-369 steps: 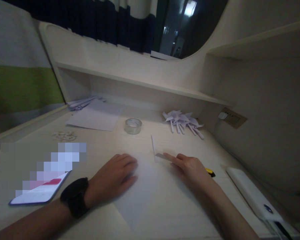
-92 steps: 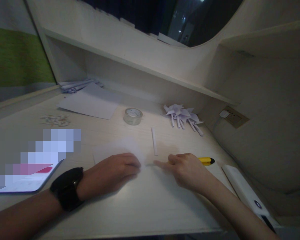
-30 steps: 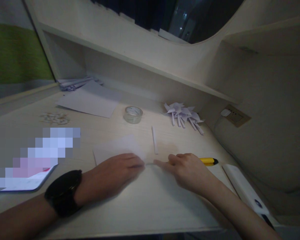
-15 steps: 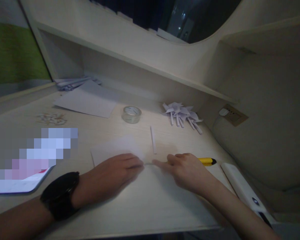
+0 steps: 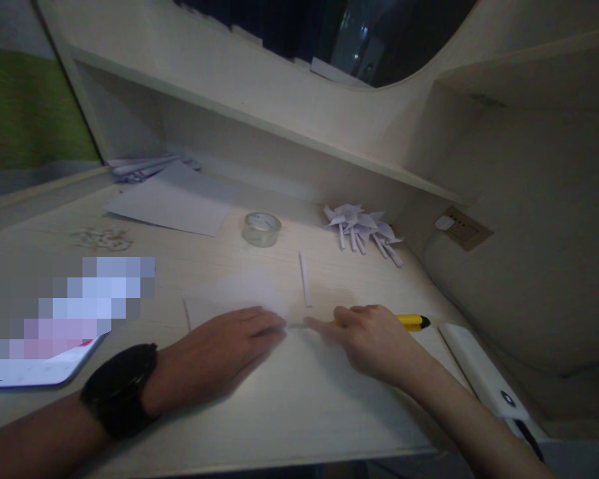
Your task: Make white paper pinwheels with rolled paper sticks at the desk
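left hand (image 5: 219,349), right hand (image 5: 374,339), flat on paper (image 5: 229,293) edge

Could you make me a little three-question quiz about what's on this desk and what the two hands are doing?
1. True or false: the left hand lies flat on the white paper sheet.
2. Which lies just beyond the right hand? A) roll of clear tape B) yellow utility knife C) pile of paper pinwheels
3. What does the right hand's index fingertip press on?

Key
1. True.
2. B.
3. The edge of the white paper sheet, close to the left hand's fingertips, just below the rolled paper stick on the desk.
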Motion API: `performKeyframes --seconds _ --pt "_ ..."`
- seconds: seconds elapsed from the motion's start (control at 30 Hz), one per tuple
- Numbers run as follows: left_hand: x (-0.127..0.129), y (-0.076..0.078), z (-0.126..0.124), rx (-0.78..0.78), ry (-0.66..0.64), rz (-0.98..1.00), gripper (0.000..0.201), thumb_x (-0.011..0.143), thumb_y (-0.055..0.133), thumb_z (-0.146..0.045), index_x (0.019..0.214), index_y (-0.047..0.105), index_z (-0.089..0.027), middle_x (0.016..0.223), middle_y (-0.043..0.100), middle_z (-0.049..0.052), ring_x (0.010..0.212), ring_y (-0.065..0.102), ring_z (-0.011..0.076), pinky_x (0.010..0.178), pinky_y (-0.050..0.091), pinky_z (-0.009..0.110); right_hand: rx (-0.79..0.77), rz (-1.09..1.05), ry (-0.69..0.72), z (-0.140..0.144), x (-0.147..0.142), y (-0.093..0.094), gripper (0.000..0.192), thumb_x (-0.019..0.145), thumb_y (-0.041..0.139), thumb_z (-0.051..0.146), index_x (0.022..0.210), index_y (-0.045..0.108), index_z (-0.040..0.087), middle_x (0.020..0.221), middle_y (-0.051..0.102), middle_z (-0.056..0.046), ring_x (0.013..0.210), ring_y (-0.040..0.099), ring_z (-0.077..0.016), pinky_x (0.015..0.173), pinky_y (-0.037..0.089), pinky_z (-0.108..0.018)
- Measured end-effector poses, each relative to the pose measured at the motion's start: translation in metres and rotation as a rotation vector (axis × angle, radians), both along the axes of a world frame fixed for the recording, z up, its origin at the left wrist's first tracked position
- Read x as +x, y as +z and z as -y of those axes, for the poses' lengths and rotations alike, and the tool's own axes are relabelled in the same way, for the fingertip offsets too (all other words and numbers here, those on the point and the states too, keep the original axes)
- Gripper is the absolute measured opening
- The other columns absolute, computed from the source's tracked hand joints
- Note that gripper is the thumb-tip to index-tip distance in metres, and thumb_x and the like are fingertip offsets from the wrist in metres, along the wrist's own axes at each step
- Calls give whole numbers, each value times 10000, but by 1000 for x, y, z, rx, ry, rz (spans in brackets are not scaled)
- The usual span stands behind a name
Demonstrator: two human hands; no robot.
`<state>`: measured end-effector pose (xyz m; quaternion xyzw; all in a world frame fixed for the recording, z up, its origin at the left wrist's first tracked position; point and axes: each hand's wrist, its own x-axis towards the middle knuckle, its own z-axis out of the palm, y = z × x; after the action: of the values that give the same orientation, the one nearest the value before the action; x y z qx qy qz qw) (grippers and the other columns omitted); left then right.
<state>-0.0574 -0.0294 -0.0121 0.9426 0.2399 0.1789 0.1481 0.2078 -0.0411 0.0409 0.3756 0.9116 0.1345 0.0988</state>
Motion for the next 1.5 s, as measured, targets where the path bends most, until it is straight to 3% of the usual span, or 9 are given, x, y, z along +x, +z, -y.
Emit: performKeyframes --seconds 0.23,0.4,0.53,0.73,0.87,1.03,1.17,1.33,1.5 --pt "-6 0 0 83 19 34 365 877 467 -67 1163 594 -255 1292 545 73 1213 455 250 1008 356 446 66 -84 -109 0 12 9 681 787 438 59 1387 378 375 715 572 16 533 431 -111 523 193 -285" --pt "-17 10 -4 -54 -66 86 329 849 429 -31 1005 630 -239 1130 651 15 1169 505 205 1037 329 415 13 -151 -132 -4 17 -3 667 795 440 76 1388 379 374 763 585 7 576 496 -118 539 241 -268" --pt "-16 4 -10 -111 -50 184 268 837 429 -28 909 619 -202 1041 662 27 1101 541 184 978 393 342 -44 -209 -126 -5 16 -12 712 741 441 53 1390 392 340 805 599 -5 611 526 -125 559 293 -254" --pt "3 -3 -15 62 235 113 225 927 483 -260 1102 602 -185 1097 637 82 1042 535 235 906 399 414 -53 -269 -94 -6 17 -16 671 771 431 65 1396 393 308 814 601 -19 639 536 -133 591 347 -245" --pt "3 -2 -15 81 175 34 240 913 525 -301 1123 612 -226 1163 637 56 1077 530 245 914 380 423 -30 -300 -125 -6 20 -15 574 861 395 102 1398 392 303 831 608 -31 658 544 -132 607 365 -243" --pt "-14 -6 -16 48 19 79 401 897 415 -81 1225 551 -268 1257 610 16 1205 487 213 1036 303 445 -24 -242 -128 -6 24 -16 626 811 451 79 1390 403 313 825 608 -20 648 540 -126 587 342 -233" --pt "-18 -5 -11 21 50 63 486 867 392 -27 1281 505 -256 1308 571 48 1256 459 218 1079 270 483 -25 -185 -146 -5 24 -14 739 727 477 22 1387 394 343 784 596 0 632 528 -123 573 308 -234" --pt "-9 3 -5 8 86 21 359 915 403 -100 1219 547 -227 1275 588 71 1215 500 235 1070 301 505 -26 -159 -129 -2 23 -12 719 720 468 24 1363 431 342 733 591 6 564 483 -116 536 265 -245" --pt "-16 -8 -12 5 106 86 422 921 391 -113 1318 458 -237 1350 531 63 1233 486 215 1046 363 444 -31 -175 -136 0 25 -17 713 729 458 41 1382 408 324 733 588 4 575 492 -121 537 274 -245"
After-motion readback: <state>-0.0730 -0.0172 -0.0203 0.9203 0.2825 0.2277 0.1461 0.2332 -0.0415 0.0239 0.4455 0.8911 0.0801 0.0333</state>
